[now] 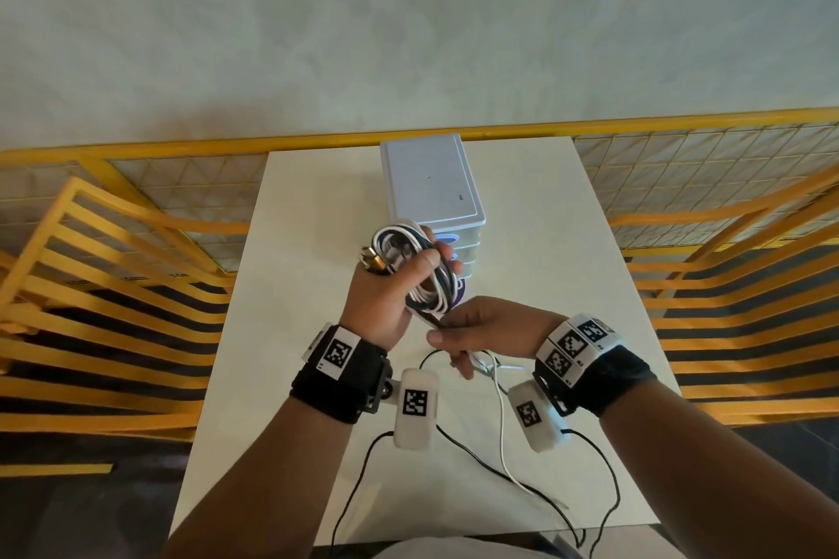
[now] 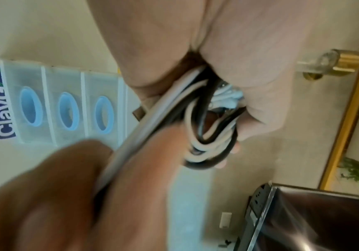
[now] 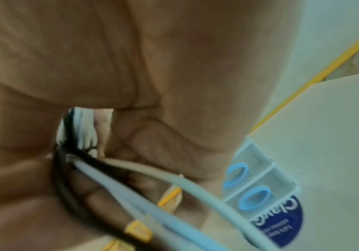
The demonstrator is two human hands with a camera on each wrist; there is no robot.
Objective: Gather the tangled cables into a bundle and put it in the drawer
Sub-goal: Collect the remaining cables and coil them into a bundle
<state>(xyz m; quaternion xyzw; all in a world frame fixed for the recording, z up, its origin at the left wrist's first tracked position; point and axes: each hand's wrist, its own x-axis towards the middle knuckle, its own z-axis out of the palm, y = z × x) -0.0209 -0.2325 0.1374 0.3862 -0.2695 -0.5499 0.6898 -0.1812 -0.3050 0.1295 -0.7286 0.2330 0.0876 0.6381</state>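
The left hand (image 1: 386,290) is wrapped tight round the coiled cable bundle (image 1: 417,272), raised just in front of the drawer unit (image 1: 431,186). Below it, the right hand (image 1: 481,331) pinches the trailing strands, seemingly between thumb and fingers.

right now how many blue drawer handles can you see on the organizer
3, seen from the left wrist view in a row along the drawer unit: first blue handle beside the label, second blue handle in the middle, third blue handle nearest the hand. The label may hide another.
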